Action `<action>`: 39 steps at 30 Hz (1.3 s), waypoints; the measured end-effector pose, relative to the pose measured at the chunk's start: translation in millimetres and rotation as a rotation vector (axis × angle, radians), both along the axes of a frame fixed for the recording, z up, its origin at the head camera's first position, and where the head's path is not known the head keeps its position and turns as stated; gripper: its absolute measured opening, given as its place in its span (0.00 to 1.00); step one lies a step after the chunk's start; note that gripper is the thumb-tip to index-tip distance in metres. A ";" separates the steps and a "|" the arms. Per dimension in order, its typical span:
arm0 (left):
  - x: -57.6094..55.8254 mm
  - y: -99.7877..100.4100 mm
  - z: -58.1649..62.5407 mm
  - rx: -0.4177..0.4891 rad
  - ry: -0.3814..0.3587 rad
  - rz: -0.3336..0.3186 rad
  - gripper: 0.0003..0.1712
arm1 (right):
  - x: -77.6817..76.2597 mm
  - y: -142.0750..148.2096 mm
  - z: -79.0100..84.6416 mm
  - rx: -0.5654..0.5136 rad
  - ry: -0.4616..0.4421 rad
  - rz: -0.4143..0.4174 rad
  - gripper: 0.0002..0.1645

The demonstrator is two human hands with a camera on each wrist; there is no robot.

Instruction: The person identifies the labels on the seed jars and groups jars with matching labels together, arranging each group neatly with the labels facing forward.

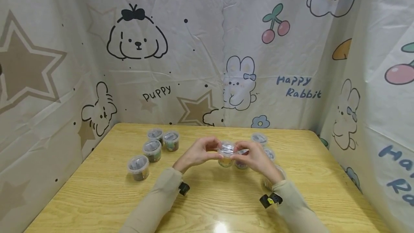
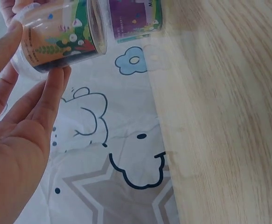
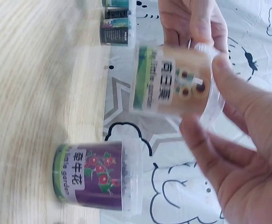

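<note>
Both hands hold a small clear plastic tub (image 1: 225, 162) with an orange label by its lidded top end. The left hand (image 1: 202, 151) grips the lid's rim from the left, its thumb and fingers spread around it in the left wrist view. From the other side the right hand (image 1: 253, 156) pinches the rim between thumb and fingers. In the right wrist view, the orange tub (image 3: 173, 81) is raised off the table, and its label shows flowers and printed writing. A purple-labelled tub (image 3: 101, 175) stands on the table beside it, partly behind the right hand in the head view.
On the left of the wooden table (image 1: 194, 204) stand several similar lidded tubs (image 1: 138, 168). More tubs (image 1: 259, 138) stand at the right, some partly hidden by the right hand and forearm. A printed cloth curtain (image 1: 194, 64) encloses the table's back and sides.
</note>
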State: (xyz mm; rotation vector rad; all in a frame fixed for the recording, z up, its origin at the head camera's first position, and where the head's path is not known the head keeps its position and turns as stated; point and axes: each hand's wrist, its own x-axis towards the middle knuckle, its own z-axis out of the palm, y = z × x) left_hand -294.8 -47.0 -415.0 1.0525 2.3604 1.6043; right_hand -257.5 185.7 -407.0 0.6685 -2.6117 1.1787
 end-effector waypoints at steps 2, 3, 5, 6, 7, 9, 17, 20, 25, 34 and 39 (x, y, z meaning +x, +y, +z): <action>3.2 3.4 -0.8 -0.023 0.039 0.033 0.13 | 3.6 -1.0 0.4 -0.001 0.006 -0.016 0.09; 4.7 5.3 -1.6 -0.037 0.067 0.051 0.13 | 5.5 -1.7 0.7 -0.001 0.006 -0.028 0.09; 6.7 8.6 -3.8 -0.056 0.129 0.078 0.13 | 8.6 -2.6 0.4 0.001 0.004 -0.051 0.09; 7.3 9.9 -5.2 -0.062 0.164 0.085 0.14 | 9.4 -2.7 -0.2 0.002 0.008 -0.059 0.09; 4.5 11.0 -9.3 -0.071 0.181 0.092 0.14 | 10.2 -2.8 -0.5 0.004 0.012 -0.067 0.10; 4.9 12.5 -10.8 -0.076 0.206 0.088 0.14 | 10.5 -1.2 -0.9 0.016 0.016 -0.057 0.09; 6.5 16.6 -14.7 -0.137 0.127 0.019 0.15 | 12.8 21.4 -1.4 0.111 -0.039 0.050 0.06; 7.3 20.7 -15.6 -0.157 0.123 -0.024 0.16 | 15.2 30.3 -1.6 0.147 -0.039 0.092 0.07; 8.8 31.2 -17.2 -0.187 0.150 -0.100 0.16 | 16.1 42.5 -2.3 0.220 -0.031 0.158 0.09; 14.0 47.8 -23.6 -0.222 0.184 -0.123 0.16 | 16.5 56.2 -6.3 0.344 0.006 0.207 0.13; 16.1 52.8 -25.7 -0.241 0.212 -0.102 0.16 | 16.0 60.1 -8.4 0.360 -0.006 0.188 0.13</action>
